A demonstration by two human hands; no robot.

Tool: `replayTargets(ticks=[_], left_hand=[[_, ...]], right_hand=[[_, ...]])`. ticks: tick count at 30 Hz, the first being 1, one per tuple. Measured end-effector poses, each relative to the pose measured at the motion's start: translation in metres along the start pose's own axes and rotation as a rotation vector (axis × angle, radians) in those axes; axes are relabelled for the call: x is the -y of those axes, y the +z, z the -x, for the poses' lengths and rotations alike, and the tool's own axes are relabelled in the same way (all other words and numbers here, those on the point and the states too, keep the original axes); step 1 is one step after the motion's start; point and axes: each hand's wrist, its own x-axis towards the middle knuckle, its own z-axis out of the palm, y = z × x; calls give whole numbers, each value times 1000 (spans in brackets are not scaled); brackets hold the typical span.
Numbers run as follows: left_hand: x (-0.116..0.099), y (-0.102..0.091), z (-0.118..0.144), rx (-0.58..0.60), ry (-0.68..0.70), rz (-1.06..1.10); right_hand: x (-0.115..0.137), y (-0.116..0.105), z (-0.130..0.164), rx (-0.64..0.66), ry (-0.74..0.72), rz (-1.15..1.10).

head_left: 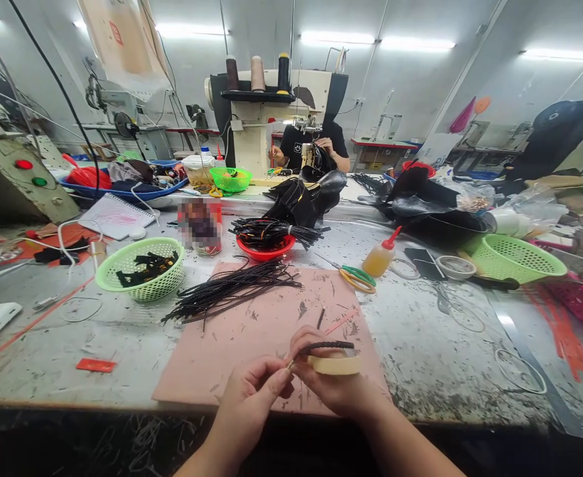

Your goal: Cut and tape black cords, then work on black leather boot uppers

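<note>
Over the near edge of a pink mat, my two hands meet. My right hand is closed round a roll of cream tape, and a black braided cord lies along its fingers. Thumb and forefinger of my left hand pinch a small end where the cord meets the right fingertips; whether it is cord tip or tape is hard to see. A bundle of similar black cords lies on the mat's far left part. A short dark piece rests just beyond my right hand.
Scissors and a glue bottle lie beyond the mat. A green basket stands left, a red bowl behind the cords, another green basket right. A person sits at a sewing machine opposite.
</note>
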Motion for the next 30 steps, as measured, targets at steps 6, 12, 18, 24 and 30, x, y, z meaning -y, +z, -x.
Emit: replayTargets(ticks=[6,12,18,24,30], left_hand=[[7,-6,-9,-12,-63,-24],[-2,-16,-22,-171,-300,188],[-5,-55,-40,-289,-202,119],[-23,-104,-55,-460,-100,10],[-46,-104,-70,-433,-28,-158]], right_hand=[[-29,-21,-9,151,40,649],[-82,-91,0,20,425,850],[-100,-147,20,22,813,989],[-96,-161,2,-189,948,1040],[-89,-120,-63,-119,670,788]])
